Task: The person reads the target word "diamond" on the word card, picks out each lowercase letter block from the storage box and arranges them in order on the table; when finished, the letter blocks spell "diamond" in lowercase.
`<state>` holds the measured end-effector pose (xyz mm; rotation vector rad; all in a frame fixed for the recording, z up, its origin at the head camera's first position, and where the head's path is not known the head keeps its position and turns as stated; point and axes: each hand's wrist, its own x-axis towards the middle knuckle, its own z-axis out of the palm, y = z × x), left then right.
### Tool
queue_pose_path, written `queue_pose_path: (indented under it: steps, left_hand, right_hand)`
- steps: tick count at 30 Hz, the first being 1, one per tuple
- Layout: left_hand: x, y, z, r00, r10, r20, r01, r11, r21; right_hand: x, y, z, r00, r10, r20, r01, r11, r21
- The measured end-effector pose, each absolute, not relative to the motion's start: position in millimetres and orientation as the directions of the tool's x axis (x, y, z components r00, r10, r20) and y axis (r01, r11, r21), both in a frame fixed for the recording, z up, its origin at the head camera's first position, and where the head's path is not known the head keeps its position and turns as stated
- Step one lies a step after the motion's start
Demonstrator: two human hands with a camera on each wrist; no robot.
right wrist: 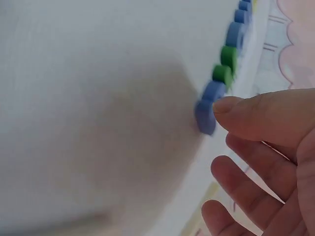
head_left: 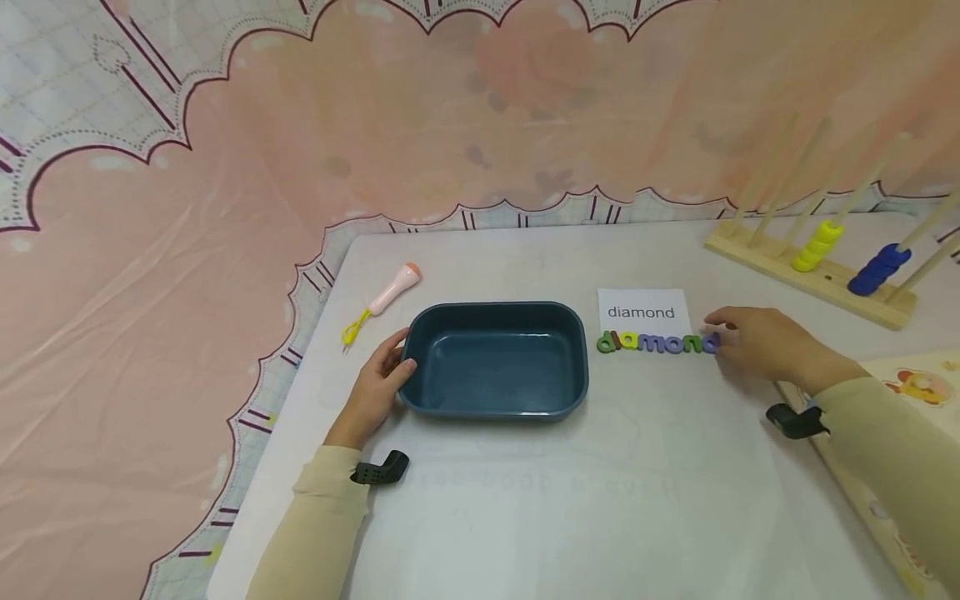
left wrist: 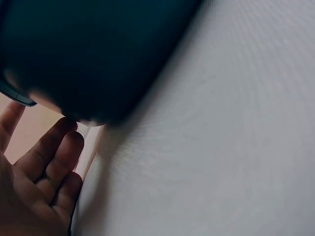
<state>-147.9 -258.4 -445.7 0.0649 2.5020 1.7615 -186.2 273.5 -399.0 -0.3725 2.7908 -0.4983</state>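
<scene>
A dark teal rectangular tray (head_left: 491, 408) stands on the white table. My left hand (head_left: 372, 390) holds its left end, with the thumb at the rim and the fingers against the outer wall. In the left wrist view, the left hand's fingers (left wrist: 61, 152) lie beside the tray's underside. Coloured plastic letters (head_left: 652, 343) spell "diamond" along the bottom of a white word card (head_left: 641, 307). My right hand (head_left: 757, 342) is at the row's right end, fingers loosely spread. Its thumb touches the last letter, a purple-blue d (right wrist: 205, 117), in the right wrist view.
A pink-handled toy (head_left: 393, 289) with a yellow loop lies behind the tray at left. At the back right stands a wooden peg rack (head_left: 810, 279) with yellow and blue beads. A board with printed pictures (head_left: 918, 367) lies under the right forearm.
</scene>
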Motion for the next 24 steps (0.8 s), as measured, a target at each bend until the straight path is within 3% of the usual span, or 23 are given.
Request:
queue_pose_path:
  steps: [14, 20, 24]
  left_hand:
    - [-151, -271, -436, -0.990, 0.130, -0.051, 0.005, 0.401, 0.916]
    - [-160, -277, -387, -0.985, 0.166, 0.049, 0.134, 0.555, 0.821]
    - [-168, -275, -339, -0.983, 0.167, 0.069, 0.168, 0.697, 0.697]
  right_hand:
    - [-184, 286, -367, -0.946, -0.318, -0.062, -0.287, 0.912, -0.294]
    - [-175, 281, -339, -0.956, -0.294, 0.009, -0.288, 0.929, -0.233]
    - [-171, 277, -318, -0.960, -0.275, 0.057, -0.280, 0.943, -0.181]
